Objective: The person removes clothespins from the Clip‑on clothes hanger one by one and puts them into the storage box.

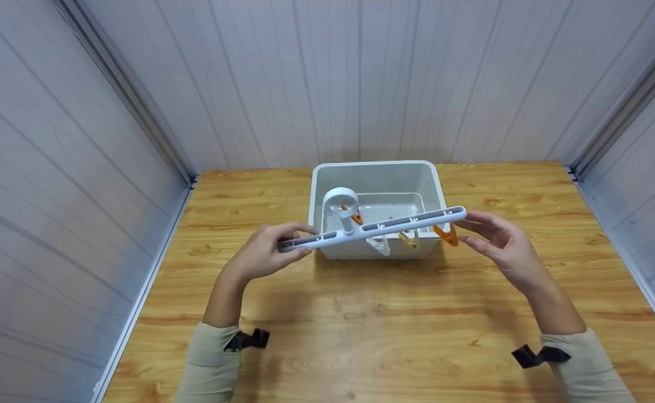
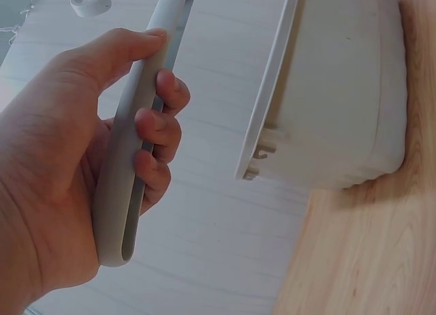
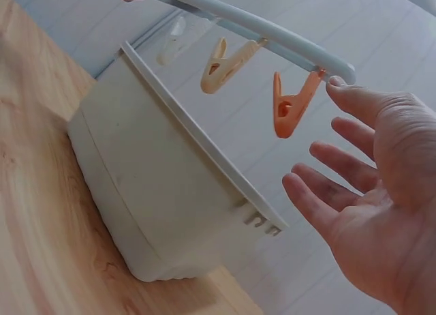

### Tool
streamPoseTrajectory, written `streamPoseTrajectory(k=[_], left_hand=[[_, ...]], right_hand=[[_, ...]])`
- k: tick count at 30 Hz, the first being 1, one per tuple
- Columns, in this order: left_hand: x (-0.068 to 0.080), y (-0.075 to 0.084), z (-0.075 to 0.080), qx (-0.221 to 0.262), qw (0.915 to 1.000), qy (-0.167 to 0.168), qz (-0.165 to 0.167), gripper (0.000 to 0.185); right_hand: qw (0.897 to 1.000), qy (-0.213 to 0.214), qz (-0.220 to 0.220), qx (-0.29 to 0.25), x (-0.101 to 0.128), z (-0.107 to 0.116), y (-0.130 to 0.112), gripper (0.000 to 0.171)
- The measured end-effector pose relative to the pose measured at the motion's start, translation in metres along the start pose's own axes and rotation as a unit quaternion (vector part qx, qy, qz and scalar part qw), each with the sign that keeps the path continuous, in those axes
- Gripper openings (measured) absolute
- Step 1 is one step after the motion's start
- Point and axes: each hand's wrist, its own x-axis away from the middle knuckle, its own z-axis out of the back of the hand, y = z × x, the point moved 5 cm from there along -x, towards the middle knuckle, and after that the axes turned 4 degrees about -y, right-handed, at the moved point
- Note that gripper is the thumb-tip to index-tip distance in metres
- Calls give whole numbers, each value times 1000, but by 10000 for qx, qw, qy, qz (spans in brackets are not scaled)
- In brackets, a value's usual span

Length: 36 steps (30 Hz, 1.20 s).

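Note:
My left hand grips one end of a white clip hanger, its fingers curled round the slotted bar in the left wrist view. The hanger's round hook points up. From the bar's right part hang a white clothespin, a cream clothespin and an orange clothespin. Another orange clothespin shows behind the bar, near the hook. My right hand is at the other end, fingers spread and relaxed, its thumb tip at or touching the bar's end.
A pale grey plastic bin stands on the wooden table behind and below the hanger. Small hook-shaped tabs stick out under its rim. Pale panelled walls enclose the table at the back and both sides.

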Motion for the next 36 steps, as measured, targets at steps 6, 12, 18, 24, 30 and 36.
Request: streamPoseTrajectory(k=[6, 12, 18, 24, 30, 36], left_hand=[[0, 1, -2, -78, 9998, 142, -67, 28], [-2, 2, -4, -41, 9998, 137, -144, 28], [-5, 1, -5, -87, 9997, 129, -164, 28], [-8, 2, -9, -62, 9997, 102, -191, 28], [-8, 3, -11, -5, 9997, -7, -247, 28], [-8, 4, -13, 87, 9989, -305, -335, 27]], right_hand=[[9990, 232, -120, -372, 4, -8, 6, 43], [9963, 382, -178, -744, 4, -13, 9, 38], [9939, 549, -307, -904, 4, -17, 13, 33], [9922, 477, -323, -1102, 3, -21, 17, 29], [9920, 360, -293, -1177, 3, -23, 21, 29], [9912, 246, -243, -1280, 6, -23, 22, 29]])
